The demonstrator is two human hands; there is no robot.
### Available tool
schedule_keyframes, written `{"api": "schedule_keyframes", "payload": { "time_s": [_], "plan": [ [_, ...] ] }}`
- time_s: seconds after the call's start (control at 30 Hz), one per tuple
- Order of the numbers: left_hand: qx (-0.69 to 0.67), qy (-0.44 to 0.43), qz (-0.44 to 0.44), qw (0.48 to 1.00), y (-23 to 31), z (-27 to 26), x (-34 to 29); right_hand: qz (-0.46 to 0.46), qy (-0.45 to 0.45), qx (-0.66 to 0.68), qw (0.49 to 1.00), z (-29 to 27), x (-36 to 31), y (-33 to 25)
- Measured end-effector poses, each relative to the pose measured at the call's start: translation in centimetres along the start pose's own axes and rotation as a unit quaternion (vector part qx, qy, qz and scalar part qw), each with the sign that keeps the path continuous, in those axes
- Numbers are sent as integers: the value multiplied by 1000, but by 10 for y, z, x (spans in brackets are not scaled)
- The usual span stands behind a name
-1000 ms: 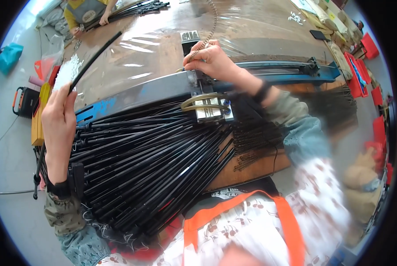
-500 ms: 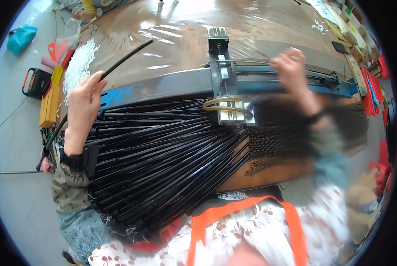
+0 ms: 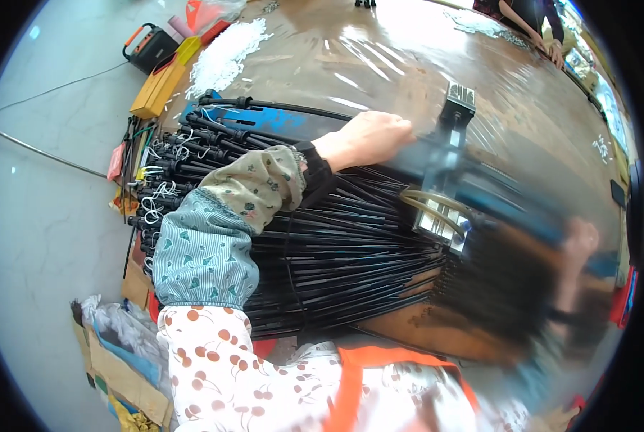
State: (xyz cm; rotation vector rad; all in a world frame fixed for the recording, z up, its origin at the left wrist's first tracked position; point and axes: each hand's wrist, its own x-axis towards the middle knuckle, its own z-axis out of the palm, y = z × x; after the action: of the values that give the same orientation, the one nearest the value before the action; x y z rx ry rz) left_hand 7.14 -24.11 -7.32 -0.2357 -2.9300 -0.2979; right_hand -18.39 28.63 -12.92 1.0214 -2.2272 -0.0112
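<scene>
My left hand is closed around the far end of a long black rod. That rod lies along a blue-grey metal rail, its thick knobbed end to the left. Right of my fist stands a metal fixture with a bent yellowish hose. Under my left forearm is a fanned pile of black rods, many with white cord loops at their left ends. My right hand, smeared by motion, is over the far right, beside a blurred heap of dark thin pieces; its fingers cannot be made out.
White small pieces lie heaped on the plastic-covered table. A yellow box and black case are at the far left. Another person's hands rest at the far right edge. Cardboard sits near left.
The view has turned. My left hand has come rightward toward the fixture, and the black rod it held raised now lies along the rail. My right hand has moved right and nearer.
</scene>
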Motion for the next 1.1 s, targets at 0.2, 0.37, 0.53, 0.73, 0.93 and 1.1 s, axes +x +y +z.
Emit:
{"api": "schedule_keyframes", "payload": {
  "time_s": [0.2, 0.37, 0.53, 0.73, 0.93, 1.1],
  "plan": [
    [-16, 40, 5, 999, 1, 8, -2, 27, 1, 31, 999, -12, 3, -18],
    [15, 48, 6, 999, 5, 17, 10, -16, 27, 89, 995, -72, 34, -118],
    [-23, 14, -82, 996, 12, 4, 9, -20, 58, 194, 979, -88, 33, -178],
    [6, 15, -62, 998, 16, 11, 10, 15, 13, 291, 957, -86, 28, -207],
    [6, 55, -43, 998, 10, 21, 6, 7, -42, 441, 896, -61, 34, -226],
    [52, 87, 3, 995, -1, 21, 12, -18, -22, 481, 876, -36, 45, -213]
  ]
}}
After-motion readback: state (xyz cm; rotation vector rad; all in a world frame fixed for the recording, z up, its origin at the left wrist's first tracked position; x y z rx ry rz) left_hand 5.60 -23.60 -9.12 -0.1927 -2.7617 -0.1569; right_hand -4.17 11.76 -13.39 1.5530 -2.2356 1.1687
